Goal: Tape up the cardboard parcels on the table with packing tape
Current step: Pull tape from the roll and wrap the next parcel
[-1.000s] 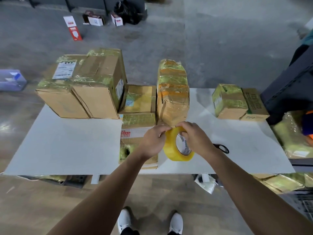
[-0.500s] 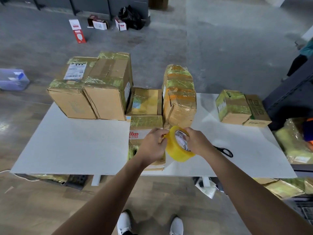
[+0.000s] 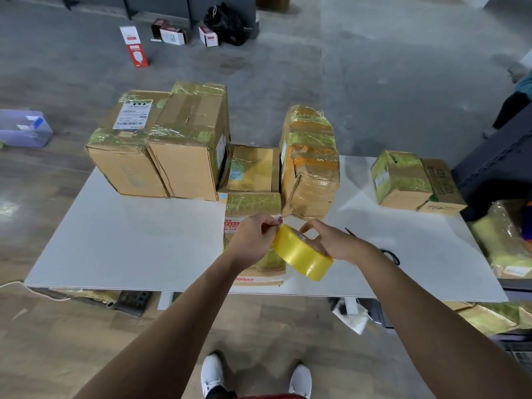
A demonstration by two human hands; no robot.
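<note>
Gripping the tape point(image 3: 302, 260) with the right hand point(image 3: 334, 240), left hand point(image 3: 250, 240) pinching its edge, a person risks tearing off a mere sliver.

Yellow tape roll point(image 3: 302, 254) held tilted above a flat taped parcel point(image 3: 252, 203).

Left hand point(image 3: 250, 240), right hand point(image 3: 337, 241): fingers point(image 3: 312, 226) apparently curled

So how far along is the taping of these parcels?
Mostly done: the tall boxes and bulging parcel wear yellow tape. The left hand and right hand hold the tape roll above the front parcel, itself partly banded. The plain brown box far right shows no tape, so likely remains.
</note>
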